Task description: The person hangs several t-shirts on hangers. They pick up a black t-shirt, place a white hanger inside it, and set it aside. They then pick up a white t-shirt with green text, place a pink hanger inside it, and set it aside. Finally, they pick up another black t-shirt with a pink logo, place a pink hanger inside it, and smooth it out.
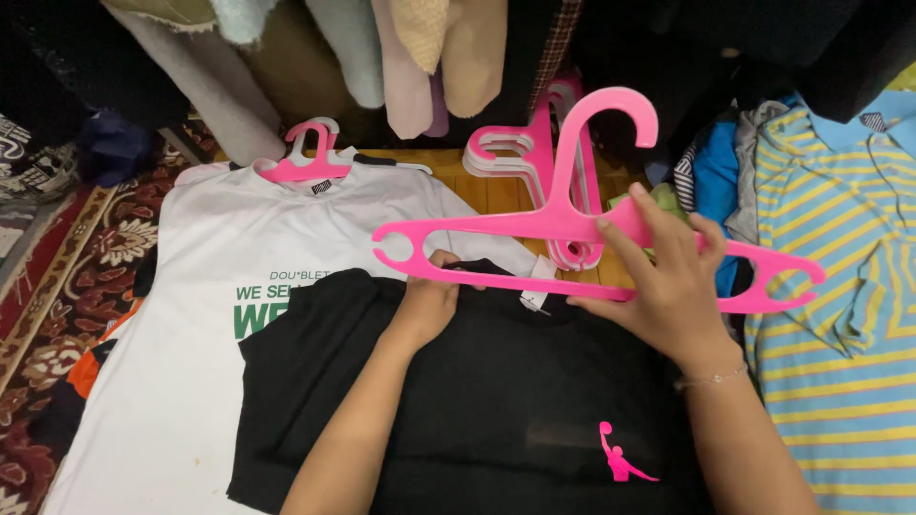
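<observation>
The left hand [426, 303] has its fingers [441, 262] tucked behind the pink hanger [572, 224], so their grip cannot be told. The right hand [668, 281] covers the hanger's middle. The black T-shirt [496, 401] is cut off at the bottom edge and hides part of the white T-shirt [191, 315], print included. The striped polo shirt [849, 315] runs off the right edge. The hanging clothes [401, 57] are cropped at the top.
</observation>
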